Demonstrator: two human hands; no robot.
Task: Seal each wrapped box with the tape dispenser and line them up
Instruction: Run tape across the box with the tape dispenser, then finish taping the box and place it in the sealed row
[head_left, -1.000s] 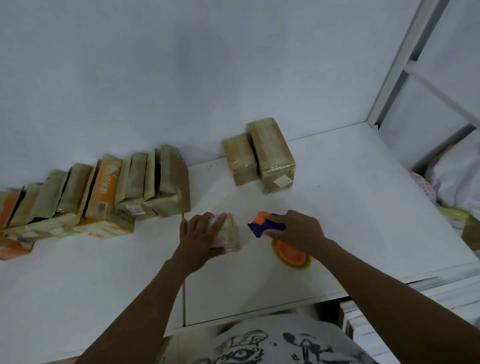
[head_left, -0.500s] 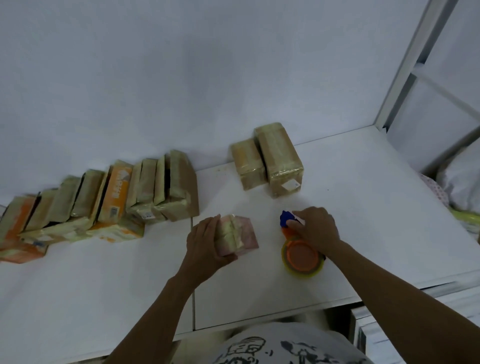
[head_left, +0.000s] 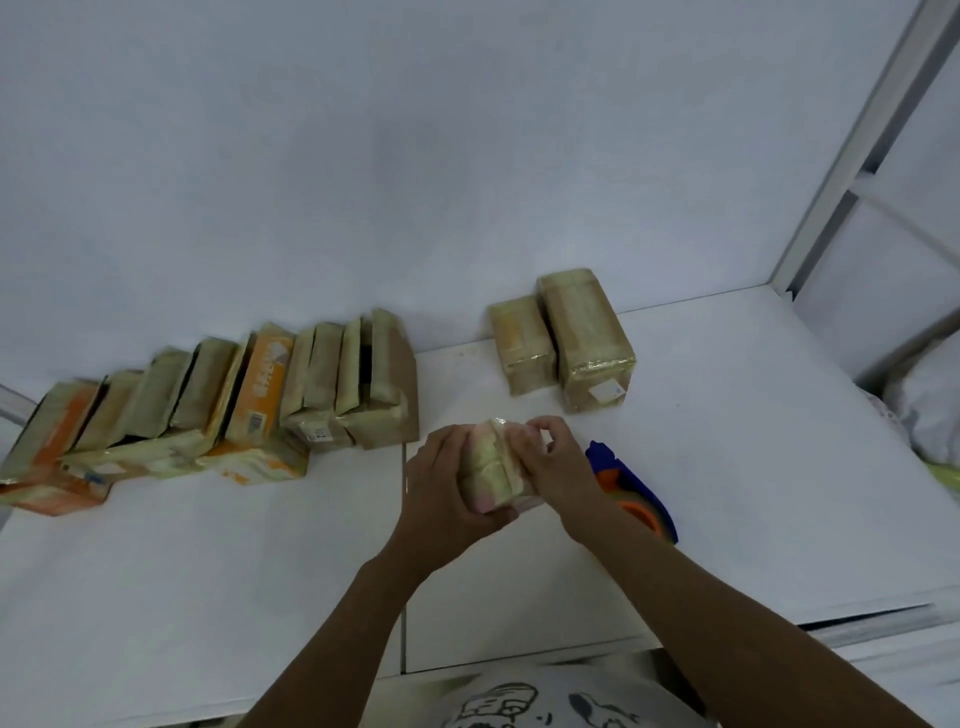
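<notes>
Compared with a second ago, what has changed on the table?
The right hand released its grip on the tape dispenser, now lying on the table, and moved left onto the small wrapped box. The left hand kept its grip on that box; the row of boxes and the two boxes at the back stayed put.

1. A white table (head_left: 753, 493) carries everything.
2. A row of wrapped boxes (head_left: 260, 395) leans along its back left.
3. Two wrapped boxes (head_left: 587, 338) sit touching, further right.
4. A tape dispenser (head_left: 635, 486) lies nearer the front.
</notes>
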